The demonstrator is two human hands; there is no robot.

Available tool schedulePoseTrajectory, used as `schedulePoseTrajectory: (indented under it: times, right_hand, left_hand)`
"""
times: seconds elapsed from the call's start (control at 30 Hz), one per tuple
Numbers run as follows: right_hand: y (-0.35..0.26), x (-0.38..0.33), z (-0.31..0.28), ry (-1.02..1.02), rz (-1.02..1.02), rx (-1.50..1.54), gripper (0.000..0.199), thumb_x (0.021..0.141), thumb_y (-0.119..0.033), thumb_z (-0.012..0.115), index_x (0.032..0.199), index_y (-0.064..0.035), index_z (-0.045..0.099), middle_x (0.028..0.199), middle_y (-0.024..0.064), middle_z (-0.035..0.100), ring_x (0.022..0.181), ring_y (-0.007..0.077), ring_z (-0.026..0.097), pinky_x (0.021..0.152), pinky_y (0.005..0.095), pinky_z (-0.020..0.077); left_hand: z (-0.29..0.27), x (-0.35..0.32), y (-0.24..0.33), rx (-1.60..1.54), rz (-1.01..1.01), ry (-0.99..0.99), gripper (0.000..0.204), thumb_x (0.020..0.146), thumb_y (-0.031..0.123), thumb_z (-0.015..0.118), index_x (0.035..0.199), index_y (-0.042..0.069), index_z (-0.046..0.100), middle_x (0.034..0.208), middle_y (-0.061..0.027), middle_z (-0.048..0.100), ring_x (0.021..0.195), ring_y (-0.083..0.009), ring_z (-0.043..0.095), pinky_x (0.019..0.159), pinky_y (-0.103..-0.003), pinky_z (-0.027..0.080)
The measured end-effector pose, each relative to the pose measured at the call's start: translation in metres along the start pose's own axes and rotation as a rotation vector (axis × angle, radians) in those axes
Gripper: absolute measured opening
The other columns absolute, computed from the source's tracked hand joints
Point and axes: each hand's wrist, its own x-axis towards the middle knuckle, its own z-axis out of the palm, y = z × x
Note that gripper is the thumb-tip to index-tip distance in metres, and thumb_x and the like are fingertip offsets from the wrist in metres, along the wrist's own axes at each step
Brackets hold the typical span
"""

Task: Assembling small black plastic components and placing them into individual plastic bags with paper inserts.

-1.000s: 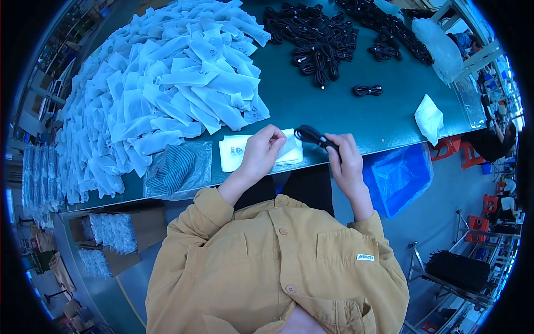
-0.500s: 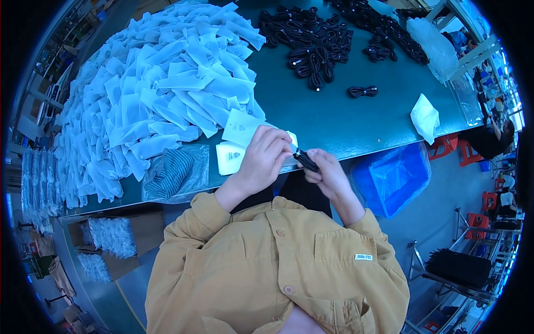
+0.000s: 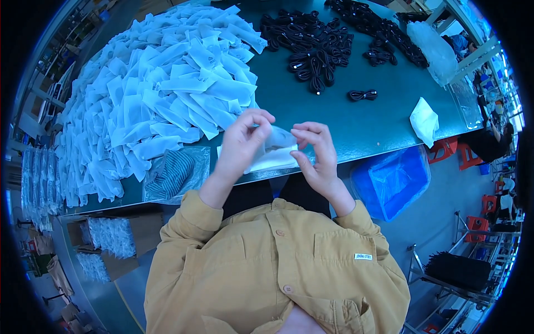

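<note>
Frosted pouch (image 3: 281, 138) is up between both hands right now, just above a flat white stack (image 3: 272, 161) at the near edge of the green bench (image 3: 334, 125). It's pretty blurry, but something darker shows faintly through it, can't say what. Left hand (image 3: 249, 139) looks like it's got the pouch pinched by one end between thumb and fingers. Right hand (image 3: 312, 149) is at the other end, fingers curled and thumb a bit apart from them; honestly can't tell if it's gripping the pouch or only sitting right beside it.

Off to the left there's a massive heap of similar pouches (image 3: 161, 89), with a striped bundle in a clear bag (image 3: 177, 170) lying by its near edge. Farther back on the bench is a tangle of coiled black cables (image 3: 306, 42), plus one lone coil (image 3: 362, 95) closer in. Crumpled white piece (image 3: 424, 122) sits near the right end. Below the edge on that side is a blue bin (image 3: 361, 186) with a clear liner (image 3: 395, 175) in it.
</note>
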Motion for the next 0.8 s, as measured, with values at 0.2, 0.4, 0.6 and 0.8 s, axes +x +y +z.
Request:
schedulePoseTrajectory:
  times: [0.2,0.4,0.6,0.8]
  right_hand:
    - [0.025,0.019,-0.026,0.044,-0.012,-0.347,0.031,0.086,-0.002,0.066,0.116,-0.0067,0.063,0.104,0.0124,0.059,0.080,0.0188,0.061,0.067,0.0286,0.0503]
    - [0.135,0.036,-0.100,0.213,0.337,-0.972,0.031,0.093,-0.026,0.063,0.122,-0.0147,0.062,0.100,0.0155,0.062,0.081,0.0315,0.064,0.067,0.0420,0.0524]
    - [0.164,0.029,-0.107,0.072,0.478,-1.202,0.032,0.091,-0.035,0.065,0.108,-0.0084,0.060,0.091,0.0173,0.065,0.082,0.0388,0.065,0.067,0.0491,0.0530]
    - [0.149,0.002,-0.101,0.082,0.373,-1.216,0.026,0.093,-0.028,0.060,0.097,-0.0025,0.055,0.079,0.0166,0.064,0.073,0.0334,0.067,0.061,0.0437,0.0542]
  left_hand:
    - [-0.101,0.052,0.013,-0.277,-0.053,0.353,0.016,0.097,0.016,0.060,0.107,0.005,0.064,0.103,-0.0038,0.063,0.079,-0.0072,0.056,0.070,-0.023,0.047]
    - [-0.065,0.031,0.020,0.460,0.180,0.290,0.016,0.094,0.010,0.062,0.109,0.006,0.063,0.102,-0.0036,0.062,0.083,-0.0126,0.059,0.074,-0.026,0.047]
    - [0.027,-0.017,-0.041,0.607,0.115,-0.119,0.011,0.085,0.009,0.067,0.093,0.003,0.061,0.088,-0.0091,0.056,0.077,-0.0246,0.059,0.069,-0.034,0.048]
    - [0.038,-0.021,-0.054,0.759,0.177,-0.100,0.011,0.084,0.009,0.067,0.085,0.002,0.059,0.084,-0.0102,0.058,0.079,-0.0300,0.061,0.068,-0.039,0.049]
